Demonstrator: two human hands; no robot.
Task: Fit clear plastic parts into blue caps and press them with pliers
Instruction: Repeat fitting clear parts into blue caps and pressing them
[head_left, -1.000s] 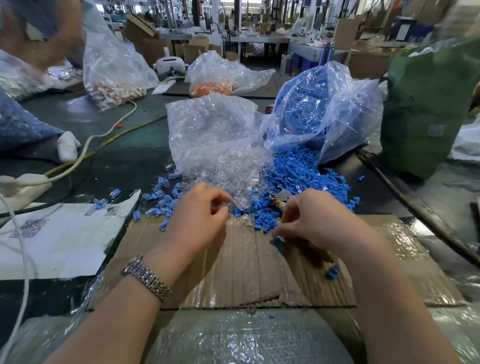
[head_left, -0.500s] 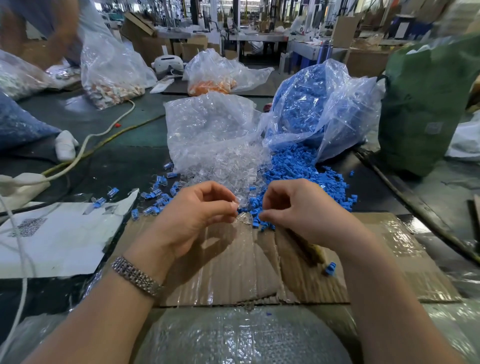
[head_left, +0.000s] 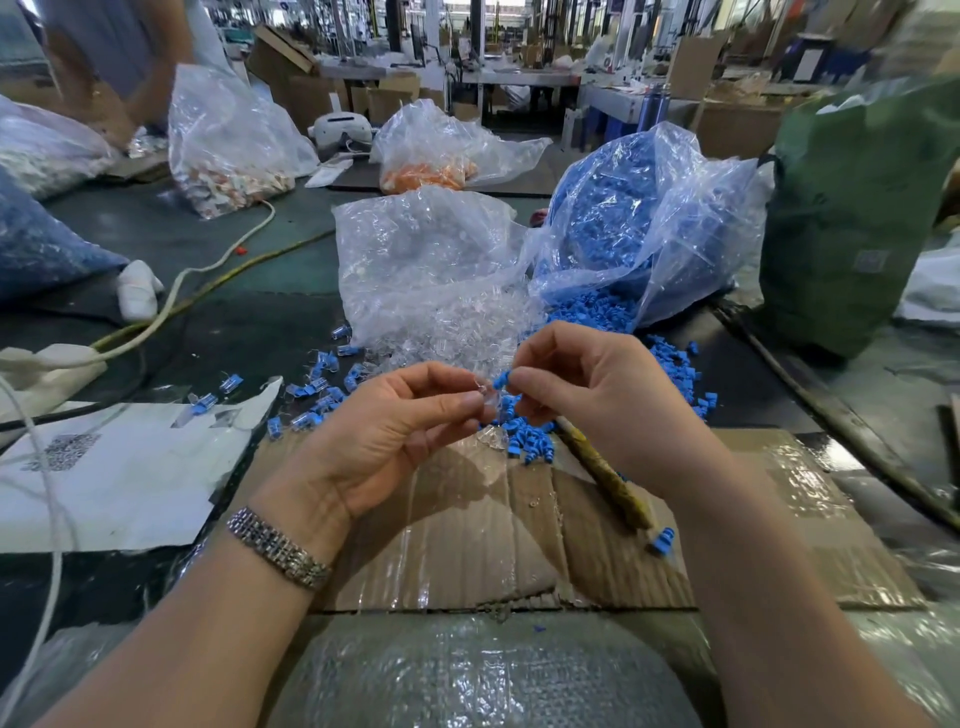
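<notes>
Left hand (head_left: 395, 436) pinches a clear part (head_left: 485, 397), right hand (head_left: 587, 395) a blue cap (head_left: 501, 379): tiny, light, probably slippery, best held by the sides.

Both hands (head_left: 498, 410) lifted off cardboard (head_left: 467, 530), brought fingertips together.

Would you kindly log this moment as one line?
left hand: pinches clear part | right hand: pinches blue cap | parts meeting, unpressed

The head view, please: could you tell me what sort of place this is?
Most likely a factory assembly bench: bulk bags of blue caps and clear plastic parts spill onto the table, with cartons and other workbenches behind.
</notes>
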